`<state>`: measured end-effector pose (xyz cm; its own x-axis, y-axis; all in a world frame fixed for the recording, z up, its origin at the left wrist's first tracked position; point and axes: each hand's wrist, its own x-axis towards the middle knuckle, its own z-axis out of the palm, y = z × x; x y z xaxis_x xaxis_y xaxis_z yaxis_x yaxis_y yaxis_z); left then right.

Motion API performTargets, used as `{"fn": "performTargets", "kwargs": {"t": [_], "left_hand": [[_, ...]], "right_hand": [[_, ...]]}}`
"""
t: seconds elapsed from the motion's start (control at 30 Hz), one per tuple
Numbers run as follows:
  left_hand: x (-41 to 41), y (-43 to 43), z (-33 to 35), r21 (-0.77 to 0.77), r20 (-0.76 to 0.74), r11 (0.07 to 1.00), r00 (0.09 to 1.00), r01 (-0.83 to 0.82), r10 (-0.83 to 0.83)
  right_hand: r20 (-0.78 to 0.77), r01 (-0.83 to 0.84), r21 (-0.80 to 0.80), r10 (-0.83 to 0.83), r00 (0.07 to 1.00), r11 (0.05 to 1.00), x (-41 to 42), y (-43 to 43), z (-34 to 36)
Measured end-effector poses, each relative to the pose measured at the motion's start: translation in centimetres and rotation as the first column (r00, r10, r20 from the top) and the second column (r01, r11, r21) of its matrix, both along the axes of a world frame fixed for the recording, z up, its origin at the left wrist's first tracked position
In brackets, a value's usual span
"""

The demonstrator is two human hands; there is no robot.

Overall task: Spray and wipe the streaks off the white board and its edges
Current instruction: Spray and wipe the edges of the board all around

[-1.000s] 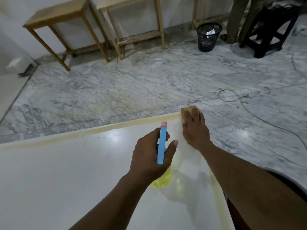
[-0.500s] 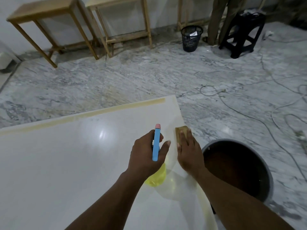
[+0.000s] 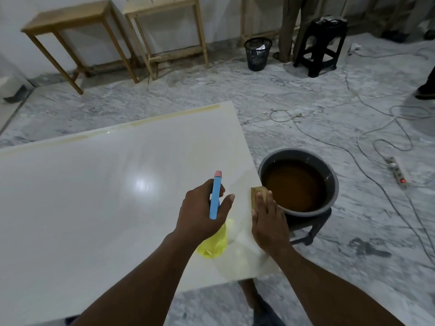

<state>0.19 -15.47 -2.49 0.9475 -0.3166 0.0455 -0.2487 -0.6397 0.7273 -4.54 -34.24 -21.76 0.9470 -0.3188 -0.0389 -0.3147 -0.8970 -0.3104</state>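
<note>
Head view: a person stands at the near right corner of a white board (image 3: 94, 208) that lies flat and glossy above a marble floor (image 3: 164, 90).
Left hand (image 3: 202, 215): over the board's near right part, fingers and thumb curled round a spray bottle (image 3: 215, 194); its blue head with a pink tip points toward the board's far edge, and its yellow body hangs below the palm.
Right hand (image 3: 268, 222): on the board's right edge, fingers straight and pressed flat on a tan sponge (image 3: 258, 190).
Sponge: lies on the board's right edge, partly under the fingers.
Streak (image 3: 164, 116): a yellowish band runs along the board's far edge.
Basin (image 3: 297, 152): grey, holding brown water, just beside the board's right edge, resting on a dark stool (image 3: 313, 229).
Wooden tables (image 3: 70, 20): two, well beyond the board's far edge, against the wall.
Wastebasket (image 3: 257, 52): black mesh, beyond the board's far right corner.
Black stool (image 3: 322, 45): farther to the right of the board than the wastebasket.
Power strip (image 3: 397, 171): on the floor, well right of the board, past the basin, with a red light; white cables (image 3: 367, 109) loop nearby.
</note>
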Motion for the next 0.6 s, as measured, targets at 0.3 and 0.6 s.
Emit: {"fn": "performTargets", "kwargs": {"t": [0.3,0.6], "left_hand": [[-10.0,2.1,-0.2,0.015,0.006,0.999,0.999,0.035,-0.036],[-12.2,0.2,2.5,0.101,-0.114,0.966,0.968,0.236,-0.225]], "right_hand": [[-0.061,0.018,0.124,-0.010,0.998,0.992,-12.0,1.6,0.4],[-0.231,0.415,0.897,-0.637,0.736,0.154,-13.3,-1.1,12.4]]}}
